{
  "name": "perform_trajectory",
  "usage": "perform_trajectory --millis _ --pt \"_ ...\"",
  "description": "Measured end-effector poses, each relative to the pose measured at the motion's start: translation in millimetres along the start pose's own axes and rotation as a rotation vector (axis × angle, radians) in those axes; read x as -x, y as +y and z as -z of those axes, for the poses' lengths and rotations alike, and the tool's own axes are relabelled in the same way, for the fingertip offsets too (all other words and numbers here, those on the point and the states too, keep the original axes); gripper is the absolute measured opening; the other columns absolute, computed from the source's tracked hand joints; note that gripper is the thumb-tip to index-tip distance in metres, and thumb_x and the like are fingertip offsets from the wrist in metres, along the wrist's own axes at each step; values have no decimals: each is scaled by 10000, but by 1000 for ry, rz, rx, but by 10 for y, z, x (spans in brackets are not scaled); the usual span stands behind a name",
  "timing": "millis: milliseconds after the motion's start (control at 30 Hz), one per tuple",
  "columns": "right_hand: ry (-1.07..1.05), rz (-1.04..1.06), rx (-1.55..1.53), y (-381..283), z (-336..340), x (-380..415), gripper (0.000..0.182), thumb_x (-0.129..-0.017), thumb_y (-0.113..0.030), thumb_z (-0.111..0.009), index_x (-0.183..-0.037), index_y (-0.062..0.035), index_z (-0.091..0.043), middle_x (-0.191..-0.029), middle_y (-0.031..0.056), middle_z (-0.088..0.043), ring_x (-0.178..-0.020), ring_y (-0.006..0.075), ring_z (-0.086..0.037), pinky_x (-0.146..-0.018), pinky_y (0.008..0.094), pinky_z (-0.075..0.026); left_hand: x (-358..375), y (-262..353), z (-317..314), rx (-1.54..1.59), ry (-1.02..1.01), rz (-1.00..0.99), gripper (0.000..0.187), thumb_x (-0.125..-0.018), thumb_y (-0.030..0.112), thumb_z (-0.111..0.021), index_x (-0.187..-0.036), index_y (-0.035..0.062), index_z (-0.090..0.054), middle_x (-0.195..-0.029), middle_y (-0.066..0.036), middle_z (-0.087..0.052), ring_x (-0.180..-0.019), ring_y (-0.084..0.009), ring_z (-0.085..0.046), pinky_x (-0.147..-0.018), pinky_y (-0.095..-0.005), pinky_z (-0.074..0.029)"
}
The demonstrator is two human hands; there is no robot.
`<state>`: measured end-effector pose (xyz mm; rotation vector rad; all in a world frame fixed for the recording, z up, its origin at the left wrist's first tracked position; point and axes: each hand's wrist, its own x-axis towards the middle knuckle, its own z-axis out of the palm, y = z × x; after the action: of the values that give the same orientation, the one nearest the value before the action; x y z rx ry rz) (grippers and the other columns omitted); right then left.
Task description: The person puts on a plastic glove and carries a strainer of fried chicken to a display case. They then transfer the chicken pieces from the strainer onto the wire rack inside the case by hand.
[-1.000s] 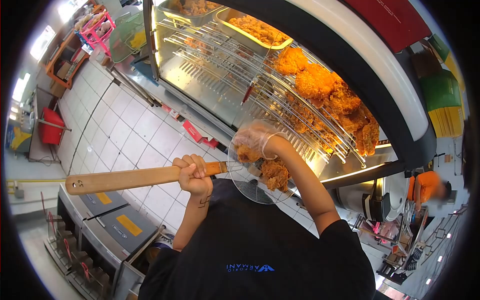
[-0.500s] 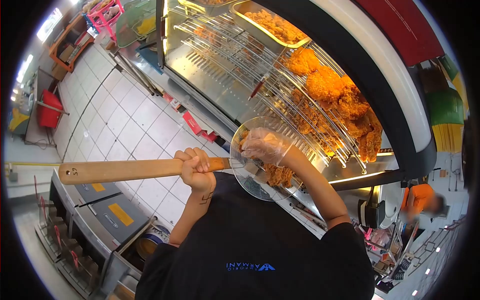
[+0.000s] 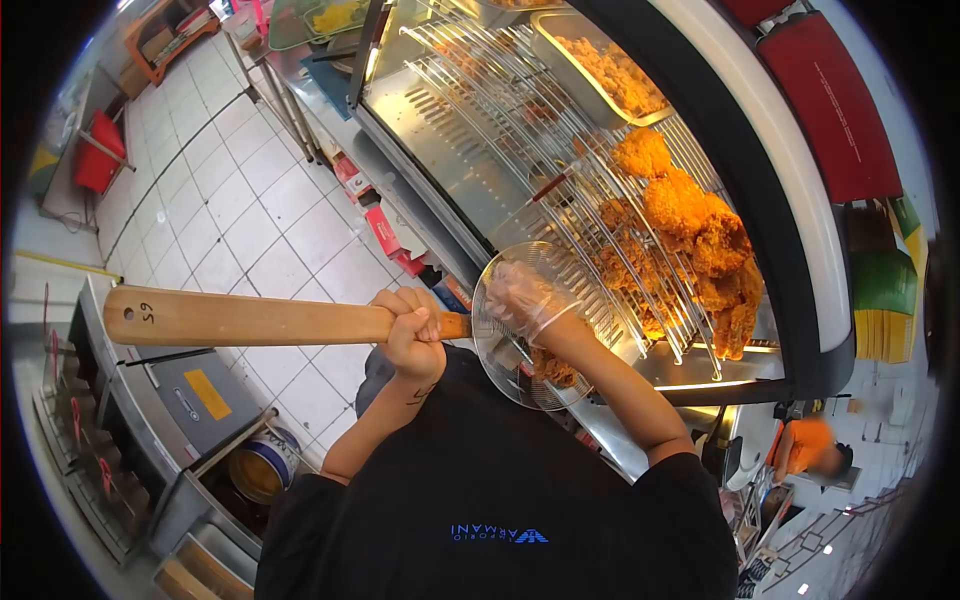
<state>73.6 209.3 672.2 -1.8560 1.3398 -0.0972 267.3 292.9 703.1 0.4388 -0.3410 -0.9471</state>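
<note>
Matt wooden handle (image 3: 240,317), wire-mesh skimmer (image 3: 520,340)

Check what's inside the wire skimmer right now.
One piece of fried chicken shows low in the skimmer. The gloved right hand reaches into it and covers the upper part, so anything under the palm can't be seen.

My left hand (image 3: 413,332) grips the wooden handle (image 3: 240,318) of the wire skimmer (image 3: 525,330). My gloved right hand (image 3: 520,298) reaches into its mesh basket, above a fried chicken piece (image 3: 553,368), beside the warming-cabinet rack (image 3: 600,215).
</note>
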Motion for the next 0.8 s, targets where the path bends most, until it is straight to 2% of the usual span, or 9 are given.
perform_trajectory --millis 67,133,267,400,500,600,700,733,800 --pt "-10 -17 -56 -79 19 -6 246 -810 -280 -658 -871 -51 -594 -965 141 -553 -932 326 -567 -759 419 -490 -3 3 18 15 -7 2 187 -744 7 -476 -666 110 -341 -525 -5 -322 -438 -114 -283 -425 -251 -300" --pt "36 347 578 -225 174 128 238 -780 -263 -679 -891 -66 -606 -975 135 -558 -956 320 -567 -769 421 -489 -5 14 -3 22 -21 -12 184 -746 10 -474 -666 110 -342 -526 -4 -323 -437 -113 -281 -424 -252 -299" --pt "219 602 775 -541 427 248 302 -688 -225 -734 -940 -85 -645 -1009 128 -573 -991 307 -572 -811 426 -487 -18 -7 6 69 -14 -16 191 -747 1 -500 -674 92 -348 -529 -12 -327 -424 -115 -294 -416 -248 -293" --pt "3 368 805 -380 355 111 332 -657 -172 -735 -965 -82 -647 -996 139 -581 -981 321 -581 -812 425 -487 -52 -36 42 72 -2 -4 188 -748 9 -497 -679 94 -344 -530 -13 -321 -428 -115 -294 -417 -245 -293" --pt "76 330 861 -513 307 250 374 -638 -147 -741 -989 -81 -627 -971 137 -573 -975 330 -573 -805 431 -484 -39 -8 27 36 -15 9 189 -745 20 -485 -674 113 -336 -534 -5 -326 -435 -109 -282 -438 -246 -298" --pt "190 382 681 -454 346 323 375 -649 -148 -744 -998 -80 -625 -1030 137 -581 -1016 329 -566 -840 417 -482 -46 -2 34 17 -33 7 193 -742 29 -483 -671 125 -332 -533 1 -326 -439 -106 -279 -448 -248 -299" --pt "433 500 508 -497 572 507 365 -680 -156 -734 -1022 -82 -629 -1105 134 -584 -1084 320 -553 -899 407 -470 -43 -1 31 8 -21 10 198 -741 32 -484 -667 128 -328 -527 4 -319 -439 -103 -281 -450 -248 -297" --pt "486 469 483 -580 652 597 400 -700 -163 -726 -1079 -86 -627 -1152 133 -584 -1134 299 -547 -963 396 -452 -51 -3 23 6 -16 10 200 -741 33 -484 -665 129 -326 -524 5 -317 -439 -102 -281 -450 -248 -297" --pt "705 420 460 -417 750 729 425 -692 -127 -730 -1098 -70 -617 -1149 125 -584 -1132 277 -550 -988 388 -446 -65 -15 45 13 -17 8 202 -742 32 -480 -661 129 -323 -521 6 -312 -440 -100 -282 -449 -248 -296"
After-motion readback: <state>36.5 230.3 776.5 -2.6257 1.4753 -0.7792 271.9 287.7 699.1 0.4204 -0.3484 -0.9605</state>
